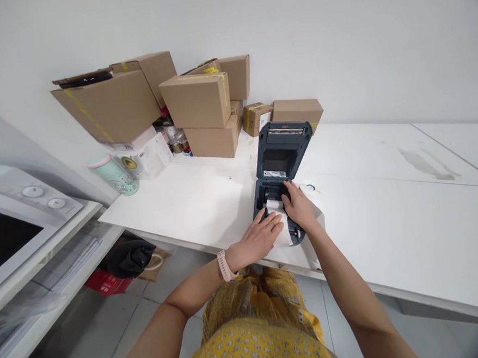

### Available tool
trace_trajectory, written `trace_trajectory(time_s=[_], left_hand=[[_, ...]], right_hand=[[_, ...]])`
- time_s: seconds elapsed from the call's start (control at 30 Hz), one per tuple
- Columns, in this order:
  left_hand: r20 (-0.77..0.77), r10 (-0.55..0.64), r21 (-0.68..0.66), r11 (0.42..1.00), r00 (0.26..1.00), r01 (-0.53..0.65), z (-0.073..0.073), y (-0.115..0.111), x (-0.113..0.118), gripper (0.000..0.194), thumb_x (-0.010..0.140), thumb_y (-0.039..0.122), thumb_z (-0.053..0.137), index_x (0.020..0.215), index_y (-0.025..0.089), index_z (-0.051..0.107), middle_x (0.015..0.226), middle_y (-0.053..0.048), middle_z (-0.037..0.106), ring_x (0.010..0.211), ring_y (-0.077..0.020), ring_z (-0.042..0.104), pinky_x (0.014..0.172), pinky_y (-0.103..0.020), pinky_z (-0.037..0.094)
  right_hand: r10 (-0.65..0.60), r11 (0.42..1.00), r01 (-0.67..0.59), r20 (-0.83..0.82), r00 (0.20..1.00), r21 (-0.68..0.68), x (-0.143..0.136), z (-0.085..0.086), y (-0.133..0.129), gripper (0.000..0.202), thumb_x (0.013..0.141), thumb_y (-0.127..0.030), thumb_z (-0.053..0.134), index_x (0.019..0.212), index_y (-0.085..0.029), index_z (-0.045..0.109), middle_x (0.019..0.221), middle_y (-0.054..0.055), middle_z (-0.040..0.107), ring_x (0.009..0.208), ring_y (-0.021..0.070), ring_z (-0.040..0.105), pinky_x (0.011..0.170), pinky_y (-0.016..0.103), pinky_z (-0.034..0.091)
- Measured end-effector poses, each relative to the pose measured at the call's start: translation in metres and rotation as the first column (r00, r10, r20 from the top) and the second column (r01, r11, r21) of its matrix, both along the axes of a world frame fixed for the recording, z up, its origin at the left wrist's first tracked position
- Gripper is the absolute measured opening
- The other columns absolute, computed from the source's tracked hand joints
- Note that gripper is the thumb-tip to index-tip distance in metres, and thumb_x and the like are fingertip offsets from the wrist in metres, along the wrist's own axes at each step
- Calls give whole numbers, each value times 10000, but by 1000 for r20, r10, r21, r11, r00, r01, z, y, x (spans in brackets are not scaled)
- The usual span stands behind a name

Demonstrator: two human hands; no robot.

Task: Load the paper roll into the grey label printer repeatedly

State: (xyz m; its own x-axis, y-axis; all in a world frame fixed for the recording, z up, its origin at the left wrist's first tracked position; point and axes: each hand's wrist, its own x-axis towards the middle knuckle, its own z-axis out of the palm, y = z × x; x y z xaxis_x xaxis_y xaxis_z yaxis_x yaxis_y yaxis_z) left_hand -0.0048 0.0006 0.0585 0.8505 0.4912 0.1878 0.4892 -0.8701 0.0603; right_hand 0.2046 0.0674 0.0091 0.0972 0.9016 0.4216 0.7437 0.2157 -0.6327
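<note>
A dark blue label printer (284, 140) stands near the front edge of the white table with its lid raised. White label paper (283, 237) lies along its inside and hangs out over the front. My left hand (260, 236), a pink band at its wrist, rests with stretched fingers on the paper and the printer's left side. My right hand (299, 206) reaches into the open body from the right, thumb and fingers apart, beside the paper. Part of the inside is hidden under both hands.
Cardboard boxes (196, 103) are stacked against the wall at the back left. A mint tumbler (116, 175) and a white box (150, 159) stand at the left end of the white table (390, 228). A microwave (28, 204) sits on a shelf at far left.
</note>
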Motion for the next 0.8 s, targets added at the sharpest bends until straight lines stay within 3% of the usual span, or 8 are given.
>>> trace_trajectory(time_s=[0.2,0.4,0.8], left_hand=[[12,-6,-4,1000,1000,6,1,-2,-2,527,877,92,569,1389,114,447,1531,-196,501,1493,-264,397,1283,-524,219],[22,6,-21,1000,1000,-5,3,-6,-2,488,899,44,470,1385,89,455,1534,-190,497,1499,-230,386,1251,-421,336],[26,20,-57,998,999,-19,8,-11,-3,503,892,-7,385,1375,103,471,1523,-177,513,1496,-237,391,1213,-408,402]], right_hand=[[5,1000,-6,-30,1000,-21,2,1,0,534,939,-324,413,1462,-243,484,1484,109,559,1457,301,441,1201,582,369],[7,1000,-9,-59,998,-28,3,5,-3,548,929,-310,418,1471,-252,467,1618,90,388,1505,285,365,1225,559,341],[16,1000,-16,-66,998,-11,1,5,-3,495,941,-340,422,1418,-246,515,1575,107,446,1478,287,406,1220,561,347]])
